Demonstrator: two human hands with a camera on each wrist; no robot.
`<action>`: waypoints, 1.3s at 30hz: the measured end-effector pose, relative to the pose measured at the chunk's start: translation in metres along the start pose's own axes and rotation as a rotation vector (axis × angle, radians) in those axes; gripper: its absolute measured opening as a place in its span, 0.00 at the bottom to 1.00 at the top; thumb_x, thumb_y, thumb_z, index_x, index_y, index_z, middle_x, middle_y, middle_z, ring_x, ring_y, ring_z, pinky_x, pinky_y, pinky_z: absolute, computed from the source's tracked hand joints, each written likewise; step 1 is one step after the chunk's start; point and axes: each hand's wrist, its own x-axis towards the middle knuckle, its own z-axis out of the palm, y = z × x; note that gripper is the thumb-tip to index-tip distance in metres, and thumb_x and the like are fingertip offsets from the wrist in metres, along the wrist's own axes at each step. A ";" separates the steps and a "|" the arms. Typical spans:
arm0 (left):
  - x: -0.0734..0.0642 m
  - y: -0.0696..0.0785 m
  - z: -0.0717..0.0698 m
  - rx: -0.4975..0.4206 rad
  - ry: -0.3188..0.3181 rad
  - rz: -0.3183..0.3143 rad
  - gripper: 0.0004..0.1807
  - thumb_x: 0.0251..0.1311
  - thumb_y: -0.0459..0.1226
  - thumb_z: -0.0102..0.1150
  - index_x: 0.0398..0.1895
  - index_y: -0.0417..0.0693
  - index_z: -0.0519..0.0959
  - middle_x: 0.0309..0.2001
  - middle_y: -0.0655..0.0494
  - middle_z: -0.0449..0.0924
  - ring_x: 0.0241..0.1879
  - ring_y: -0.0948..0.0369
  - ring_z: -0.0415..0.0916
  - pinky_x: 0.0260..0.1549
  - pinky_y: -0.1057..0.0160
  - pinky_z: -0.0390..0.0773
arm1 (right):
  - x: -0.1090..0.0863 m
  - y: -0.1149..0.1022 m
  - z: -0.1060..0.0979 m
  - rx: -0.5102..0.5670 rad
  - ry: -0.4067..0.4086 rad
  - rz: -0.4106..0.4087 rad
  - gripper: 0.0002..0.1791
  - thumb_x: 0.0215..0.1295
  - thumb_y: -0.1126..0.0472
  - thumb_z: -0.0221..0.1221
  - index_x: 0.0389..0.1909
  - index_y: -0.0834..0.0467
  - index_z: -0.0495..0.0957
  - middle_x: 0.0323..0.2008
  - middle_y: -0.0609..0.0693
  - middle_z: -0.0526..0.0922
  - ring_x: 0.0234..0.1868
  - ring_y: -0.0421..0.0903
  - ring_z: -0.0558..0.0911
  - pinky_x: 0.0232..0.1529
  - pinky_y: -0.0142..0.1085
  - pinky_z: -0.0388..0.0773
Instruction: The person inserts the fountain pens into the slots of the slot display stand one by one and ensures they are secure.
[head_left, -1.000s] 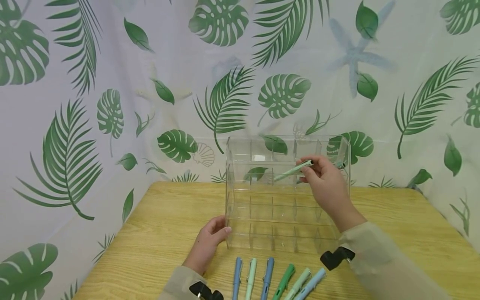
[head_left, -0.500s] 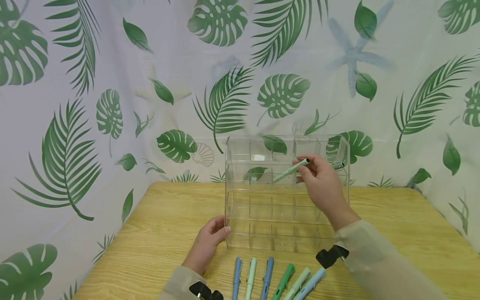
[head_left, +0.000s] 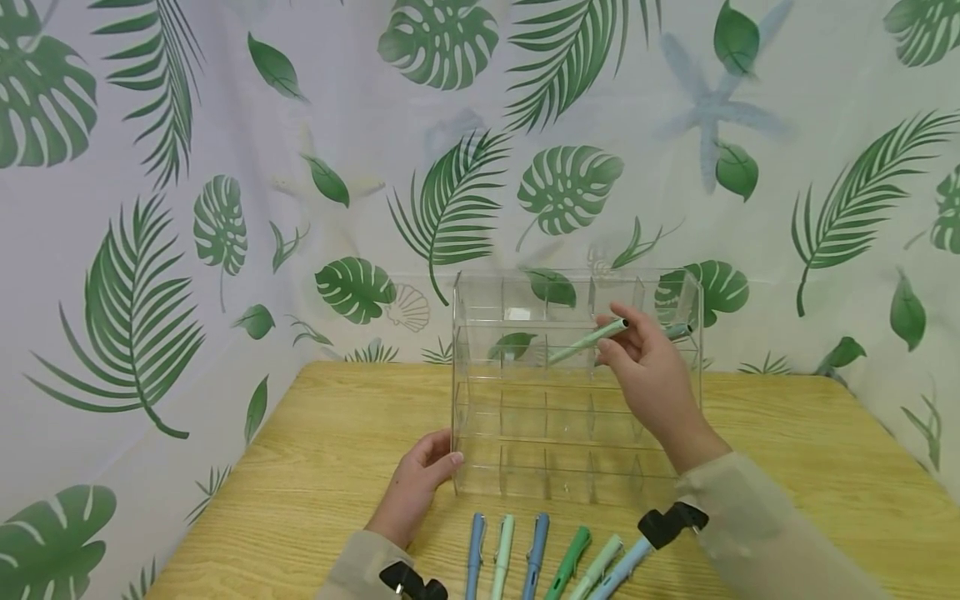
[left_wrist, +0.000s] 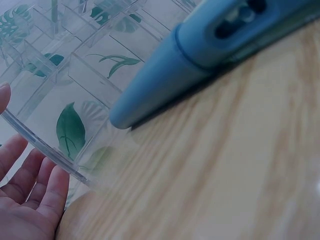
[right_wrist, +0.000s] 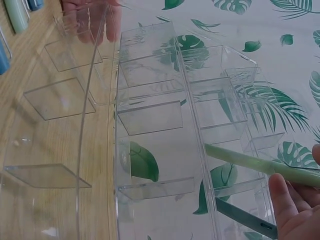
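Pale green pen [head_left: 588,341] at a compartment of the clear rack [head_left: 522,408], head view. My right hand [head_left: 652,371] pinches the pen between thumb and fingers; its far end reaches the second row from the top, third column by my reading. My left hand [head_left: 420,479] grips the rack's left edge, thumb in front. A teal pen [head_left: 681,332] lies in the same row, partly hidden by my right hand. Six more pens [head_left: 572,557] lie in a loose fan before the rack. I judge the loading to be at an early stage: one pen is placed, one is in hand, and the six in sight remain. Beneath is a wood-grain table [head_left: 345,433]; behind and to the left hangs a white backdrop [head_left: 465,108] printed with green leaves, starfish and shells.

Left wrist view. A blue pen [left_wrist: 195,65] fills the foreground on the grained tabletop. The rack's edge passes between my left thumb and fingers.

Right wrist view. The pale green pen slants into its compartment, a divider separating it from the teal pen. I cannot tell whether its far end bears on the shelf.
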 end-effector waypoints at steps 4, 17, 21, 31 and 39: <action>-0.001 0.001 0.000 0.003 0.006 0.005 0.26 0.73 0.41 0.57 0.71 0.46 0.70 0.66 0.48 0.73 0.66 0.51 0.68 0.63 0.46 0.70 | -0.002 -0.001 -0.003 0.019 -0.008 0.000 0.33 0.79 0.58 0.53 0.80 0.55 0.53 0.71 0.56 0.68 0.66 0.52 0.74 0.53 0.24 0.76; 0.000 -0.001 0.000 0.001 -0.004 0.018 0.26 0.74 0.41 0.57 0.71 0.46 0.70 0.66 0.47 0.72 0.66 0.51 0.68 0.63 0.46 0.70 | -0.010 0.002 -0.015 0.004 -0.027 0.021 0.36 0.78 0.52 0.54 0.80 0.52 0.53 0.74 0.53 0.64 0.70 0.53 0.69 0.57 0.23 0.72; -0.001 -0.001 -0.001 -0.001 -0.006 0.020 0.26 0.73 0.41 0.57 0.71 0.47 0.70 0.66 0.47 0.73 0.66 0.51 0.68 0.63 0.46 0.70 | -0.013 0.001 -0.018 -0.001 -0.041 0.030 0.36 0.78 0.51 0.54 0.81 0.51 0.53 0.75 0.52 0.63 0.71 0.53 0.67 0.57 0.23 0.72; -0.001 0.001 0.000 0.005 0.006 0.009 0.26 0.73 0.42 0.57 0.71 0.47 0.70 0.66 0.48 0.73 0.66 0.52 0.68 0.63 0.46 0.70 | -0.023 0.001 -0.025 -0.063 -0.052 0.040 0.36 0.78 0.50 0.54 0.81 0.48 0.52 0.75 0.53 0.62 0.71 0.52 0.69 0.55 0.22 0.72; 0.000 0.001 0.000 0.013 0.006 0.003 0.26 0.73 0.43 0.58 0.71 0.48 0.71 0.65 0.49 0.74 0.65 0.51 0.68 0.62 0.46 0.70 | -0.036 0.002 -0.032 -0.052 -0.064 0.024 0.36 0.78 0.50 0.53 0.81 0.48 0.52 0.75 0.54 0.63 0.70 0.53 0.70 0.53 0.20 0.72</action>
